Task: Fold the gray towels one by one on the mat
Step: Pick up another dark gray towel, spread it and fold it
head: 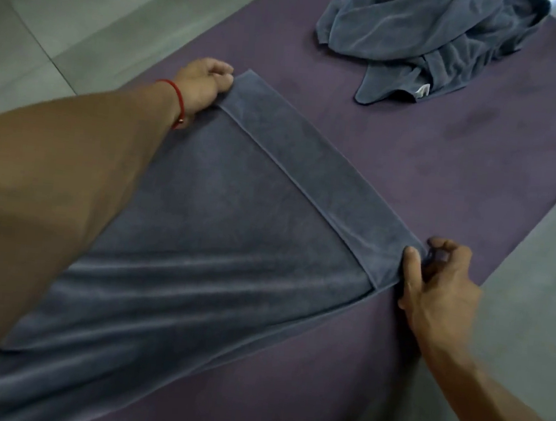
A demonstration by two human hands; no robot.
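Floor of pale gray tiles, showing on the left and far right. Purple mat lies on it, running from near edge up to top right. Gray towel spread on the mat, long, reaching from bottom left corner toward the middle; soft lengthwise ripples in its near half, flat in its far half. Its far end is turned back on itself as a narrow band, the band's hem lying as a straight line across the towel. Pile of more gray towels, crumpled, sits on the mat at the top right, well apart from the spread towel; a small white tag shows at the pile's near edge. Left arm crosses over the near-left part of the towel and hides it there. Left hand at the left corner of the folded band, fingers curled at the corner and touching the cloth, apparently pinching it; the grip itself is hidden under the hand. Right hand at the right corner of the band, thumb on top of the cloth and fingers curled behind, pinching that corner. Red string round the left wrist, a small bead hanging from it
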